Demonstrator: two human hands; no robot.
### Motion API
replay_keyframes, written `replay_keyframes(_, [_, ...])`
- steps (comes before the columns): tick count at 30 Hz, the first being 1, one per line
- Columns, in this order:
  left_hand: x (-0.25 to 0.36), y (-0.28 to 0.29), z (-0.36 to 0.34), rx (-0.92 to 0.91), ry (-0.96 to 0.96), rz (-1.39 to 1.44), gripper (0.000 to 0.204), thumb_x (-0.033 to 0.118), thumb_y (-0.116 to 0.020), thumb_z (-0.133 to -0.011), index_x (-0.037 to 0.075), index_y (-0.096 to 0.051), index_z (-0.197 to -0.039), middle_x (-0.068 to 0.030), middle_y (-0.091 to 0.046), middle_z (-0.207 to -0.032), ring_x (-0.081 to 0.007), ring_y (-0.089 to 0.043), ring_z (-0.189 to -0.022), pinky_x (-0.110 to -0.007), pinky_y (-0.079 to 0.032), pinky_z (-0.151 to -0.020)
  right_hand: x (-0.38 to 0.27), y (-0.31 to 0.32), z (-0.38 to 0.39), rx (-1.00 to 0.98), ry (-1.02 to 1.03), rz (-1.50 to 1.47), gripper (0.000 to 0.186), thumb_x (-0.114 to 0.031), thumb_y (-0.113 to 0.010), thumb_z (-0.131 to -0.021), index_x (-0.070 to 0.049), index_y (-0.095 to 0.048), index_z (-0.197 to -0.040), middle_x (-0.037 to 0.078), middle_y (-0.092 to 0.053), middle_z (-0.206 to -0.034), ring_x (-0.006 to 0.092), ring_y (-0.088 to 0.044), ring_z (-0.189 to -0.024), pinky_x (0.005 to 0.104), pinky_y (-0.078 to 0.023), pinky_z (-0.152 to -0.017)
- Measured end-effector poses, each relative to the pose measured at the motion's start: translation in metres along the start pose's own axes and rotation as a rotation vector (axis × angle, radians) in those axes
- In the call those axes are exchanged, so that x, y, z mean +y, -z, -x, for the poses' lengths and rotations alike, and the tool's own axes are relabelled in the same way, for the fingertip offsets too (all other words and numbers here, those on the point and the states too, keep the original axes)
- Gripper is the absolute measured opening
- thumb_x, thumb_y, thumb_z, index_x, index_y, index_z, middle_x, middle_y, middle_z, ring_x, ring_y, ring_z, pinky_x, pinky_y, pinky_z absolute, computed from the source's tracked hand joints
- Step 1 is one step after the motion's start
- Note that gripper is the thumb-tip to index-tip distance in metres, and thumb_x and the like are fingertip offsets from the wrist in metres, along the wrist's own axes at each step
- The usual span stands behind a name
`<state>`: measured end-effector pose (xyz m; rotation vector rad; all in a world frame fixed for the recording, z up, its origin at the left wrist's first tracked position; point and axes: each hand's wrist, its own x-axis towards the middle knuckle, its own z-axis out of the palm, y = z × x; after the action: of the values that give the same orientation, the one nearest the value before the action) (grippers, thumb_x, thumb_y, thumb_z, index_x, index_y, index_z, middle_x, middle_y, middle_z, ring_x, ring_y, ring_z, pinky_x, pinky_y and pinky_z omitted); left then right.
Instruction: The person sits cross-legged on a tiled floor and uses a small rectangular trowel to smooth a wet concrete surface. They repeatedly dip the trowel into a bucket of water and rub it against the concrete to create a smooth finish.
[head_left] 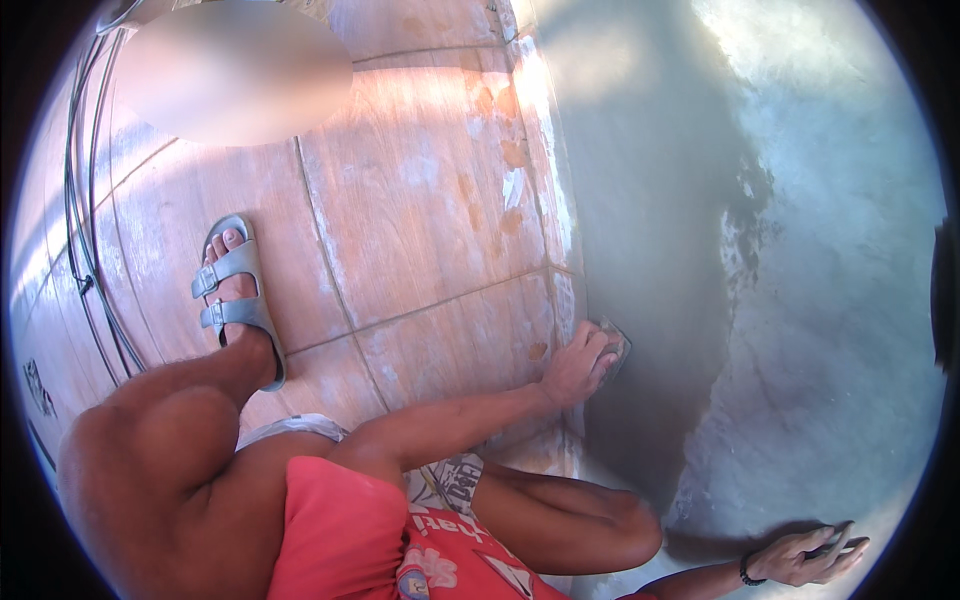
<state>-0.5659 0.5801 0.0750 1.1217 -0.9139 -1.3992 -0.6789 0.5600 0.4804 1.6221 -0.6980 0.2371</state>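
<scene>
My left hand [580,368] is closed around a small flat tool [619,350], its edge against the grey surface near the tile border. The fingers hide most of the tool, so its exact kind cannot be told. A smooth, damp-looking dark grey band [655,230] coats the surface around it, with a ragged edge against a paler, blotchy area [840,270]. At the lower right, my right hand [808,556], a dark beaded bracelet on its wrist, is over the pale area with fingers apart; no held thing can be made out.
Wood-look tiles [400,200] with grout lines and whitish smears lie to the left. My sandalled foot [235,290] is on them. Dark cables [85,250] run along the far left. My bent knee [630,530] is near the grey surface. A blurred oval covers the upper left.
</scene>
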Motion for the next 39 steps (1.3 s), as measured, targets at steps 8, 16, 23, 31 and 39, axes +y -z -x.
replay_keyframes(8, [0.051, 0.137, -0.185, 0.579, -0.331, -0.146, 0.024, 0.015, -0.055, -0.096, 0.005, -0.053, -0.117, -0.0192, -0.053, -0.11, -0.0388, -0.057, -0.099, -0.047, -0.046, -0.087, -0.009, 0.001, 0.013, -0.01, -0.056, -0.003, 0.034, -0.029, -0.057, -0.1, -0.002, -0.074, -0.11, 0.012, -0.063, -0.131, 0.0284, -0.053, -0.127, 0.0447, -0.039, -0.109])
replay_keyframes(16, [0.023, -0.021, 0.009, 0.048, -0.111, -0.143, 0.024, 0.021, -0.058, -0.097, 0.003, -0.056, -0.114, -0.0205, -0.047, -0.107, -0.0398, -0.06, -0.087, -0.049, -0.053, -0.076, -0.007, 0.002, 0.005, -0.028, -0.047, 0.036, 0.031, -0.027, -0.056, -0.1, -0.002, -0.074, -0.109, 0.012, -0.063, -0.131, 0.0299, -0.053, -0.127, 0.0459, -0.039, -0.109])
replay_keyframes(23, [0.064, 0.032, -0.049, 0.262, -0.188, -0.054, 0.026, 0.017, -0.057, -0.097, 0.002, -0.057, -0.118, -0.0195, -0.051, -0.104, -0.0363, -0.057, -0.095, -0.042, -0.046, -0.084, 0.022, 0.005, 0.012, -0.063, 0.098, 0.021, 0.029, -0.024, -0.056, -0.101, -0.001, -0.07, -0.112, 0.017, -0.059, -0.134, 0.0327, -0.049, -0.131, 0.0479, -0.039, -0.111])
replay_keyframes(31, [0.087, 0.053, -0.114, 0.506, -0.245, -0.128, 0.026, 0.015, -0.057, -0.095, 0.0, -0.055, -0.116, -0.0211, -0.053, -0.106, -0.0388, -0.059, -0.09, -0.046, -0.048, -0.081, 0.012, 0.006, 0.014, -0.085, 0.032, 0.045, 0.028, -0.024, -0.056, -0.102, -0.001, -0.07, -0.11, 0.018, -0.057, -0.136, 0.0325, -0.047, -0.133, 0.0475, -0.04, -0.112])
replay_keyframes(39, [0.056, -0.036, 0.028, 0.091, -0.467, -0.154, 0.028, 0.014, -0.065, -0.092, 0.005, -0.058, -0.117, -0.022, -0.05, -0.106, -0.0392, -0.063, -0.082, -0.044, -0.055, -0.066, 0.016, 0.004, 0.013, -0.081, 0.027, 0.044, 0.028, -0.023, -0.055, -0.102, 0.0, -0.07, -0.108, 0.017, -0.057, -0.136, 0.0321, -0.048, -0.132, 0.0474, -0.04, -0.11])
